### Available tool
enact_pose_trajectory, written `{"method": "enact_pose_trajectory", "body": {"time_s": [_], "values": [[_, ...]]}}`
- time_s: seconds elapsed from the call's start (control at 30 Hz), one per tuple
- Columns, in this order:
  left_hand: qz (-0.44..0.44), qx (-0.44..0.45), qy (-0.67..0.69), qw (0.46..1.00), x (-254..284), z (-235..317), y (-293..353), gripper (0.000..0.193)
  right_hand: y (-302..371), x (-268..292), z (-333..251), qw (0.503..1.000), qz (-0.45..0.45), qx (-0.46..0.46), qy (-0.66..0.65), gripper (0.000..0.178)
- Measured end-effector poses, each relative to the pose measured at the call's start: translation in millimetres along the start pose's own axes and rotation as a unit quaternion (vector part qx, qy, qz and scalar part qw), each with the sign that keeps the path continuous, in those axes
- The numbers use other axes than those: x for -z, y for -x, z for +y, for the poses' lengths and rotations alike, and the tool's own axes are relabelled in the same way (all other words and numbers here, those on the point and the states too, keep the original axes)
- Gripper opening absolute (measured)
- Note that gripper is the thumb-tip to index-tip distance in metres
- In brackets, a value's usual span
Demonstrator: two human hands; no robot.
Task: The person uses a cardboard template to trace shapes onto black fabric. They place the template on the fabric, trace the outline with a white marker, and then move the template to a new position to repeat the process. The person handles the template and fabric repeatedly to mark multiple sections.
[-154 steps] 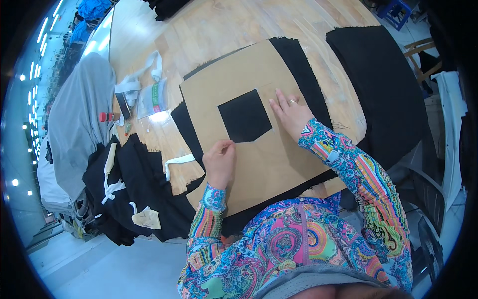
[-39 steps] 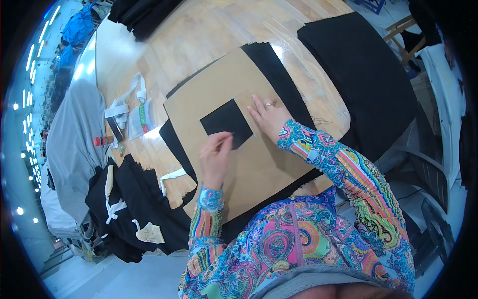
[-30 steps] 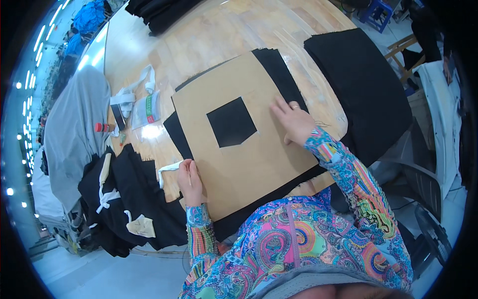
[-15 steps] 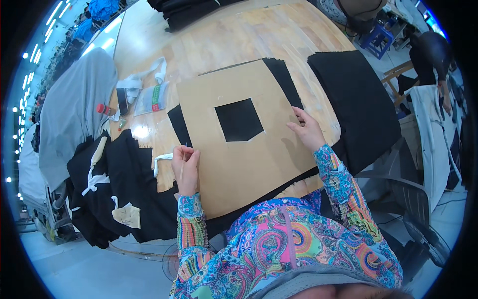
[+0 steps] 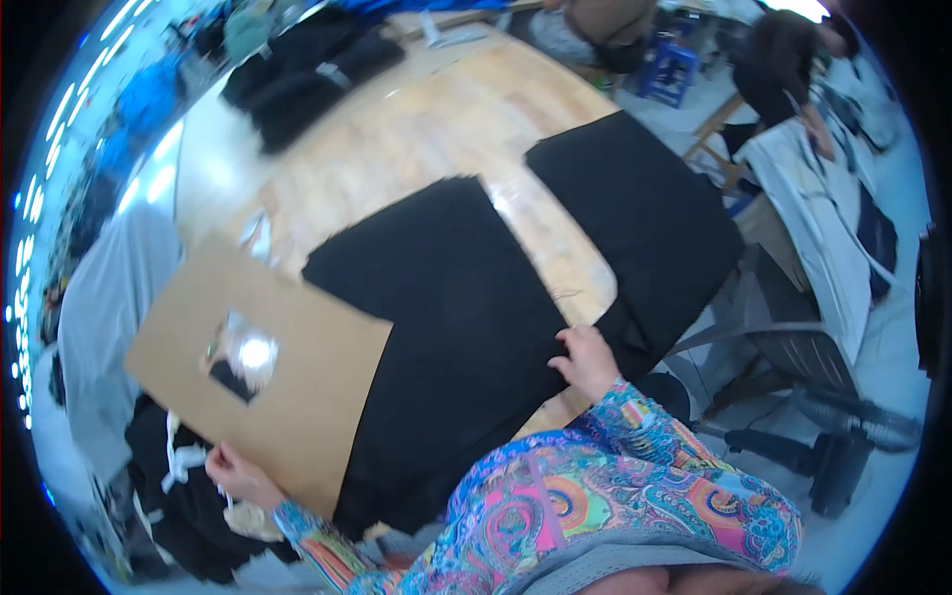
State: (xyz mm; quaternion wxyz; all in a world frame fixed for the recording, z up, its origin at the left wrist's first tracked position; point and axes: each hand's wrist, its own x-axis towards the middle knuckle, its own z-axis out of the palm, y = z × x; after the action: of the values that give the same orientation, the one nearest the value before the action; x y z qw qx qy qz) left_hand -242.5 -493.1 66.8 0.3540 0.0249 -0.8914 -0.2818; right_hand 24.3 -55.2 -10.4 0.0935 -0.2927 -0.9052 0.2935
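My left hand grips the near edge of a brown cardboard template with a pocket-shaped cutout. The template is out at the left, tilted, partly over the left edge of a black fabric panel. Bare tabletop and glare show through its cutout. I cannot make out the thin stick that was in my left fingers. My right hand is at the right edge of the panel, thumb and fingers apart, with nothing visible between them.
A second black fabric stack lies to the right on the wooden table. Dark cloth is heaped at the far left. A chair and a fan stand at the right. Another person bends over pale cloth beyond.
The template has come off the black panel and swung left with my left hand. My right hand has let go of it and moved down to the panel's right edge. The view has shifted.
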Motion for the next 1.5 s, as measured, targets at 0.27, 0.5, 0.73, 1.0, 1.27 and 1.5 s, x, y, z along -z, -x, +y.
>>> {"method": "enact_pose_trajectory", "body": {"time_s": [0.27,0.5,0.73,1.0,1.27,1.5], "values": [[-0.349,-0.099,0.327,0.873,-28,129,136,0.018,5,13,-1,0.994,-0.013,0.041,0.103,0.018],[-0.496,-0.391,0.307,0.712,-60,191,230,0.03,8,12,-11,0.994,-0.045,-0.031,-0.094,0.021],[-0.571,-0.223,0.32,0.723,-85,162,243,0.019,9,12,-25,0.957,-0.016,-0.002,-0.291,0.022],[-0.589,0.046,0.449,0.67,-104,146,250,0.024,27,-8,-36,0.638,-0.461,-0.271,-0.554,0.04],[-0.531,-0.215,0.466,0.674,-176,46,242,0.034,-6,-32,-61,0.69,-0.179,-0.33,-0.618,0.036],[-0.638,0.186,0.326,0.672,-118,100,236,0.028,-9,-10,-62,0.769,-0.097,-0.292,-0.56,0.032]]}}
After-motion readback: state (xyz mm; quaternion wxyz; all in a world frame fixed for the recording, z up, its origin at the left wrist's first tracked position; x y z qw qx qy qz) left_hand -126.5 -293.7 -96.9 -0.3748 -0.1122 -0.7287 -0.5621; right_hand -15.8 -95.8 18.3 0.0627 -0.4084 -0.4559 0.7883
